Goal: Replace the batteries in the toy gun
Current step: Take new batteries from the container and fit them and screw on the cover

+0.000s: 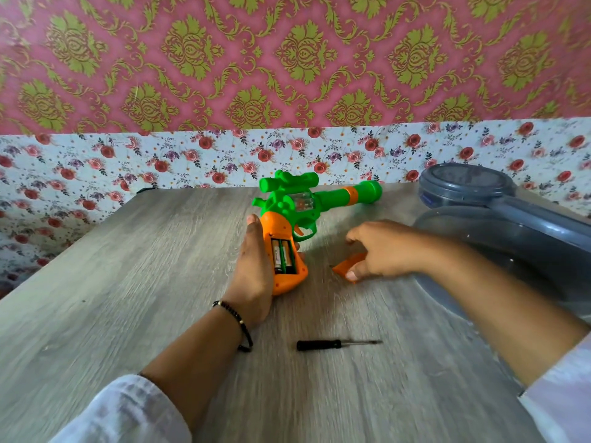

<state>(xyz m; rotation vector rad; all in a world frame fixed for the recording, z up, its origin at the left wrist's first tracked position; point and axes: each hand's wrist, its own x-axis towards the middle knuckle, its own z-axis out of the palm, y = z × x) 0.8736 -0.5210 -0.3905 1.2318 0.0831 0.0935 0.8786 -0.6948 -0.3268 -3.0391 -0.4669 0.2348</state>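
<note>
A green and orange toy gun (300, 203) lies on the grey wooden table (128, 282), its barrel pointing right. The battery bay in its orange handle is uncovered, and two batteries (283, 255) sit side by side in it. My left hand (254, 266) grips the handle from the left side. The orange battery cover (347, 266) lies on the table just right of the handle. My right hand (383, 249) hovers over it with fingers loosely curled, the thumb tip at the cover's near edge.
A small black screwdriver (335, 344) lies on the table nearer to me, its tip pointing right. A grey plastic container with a lid (479, 193) stands at the right edge. Floral wallpaper backs the table.
</note>
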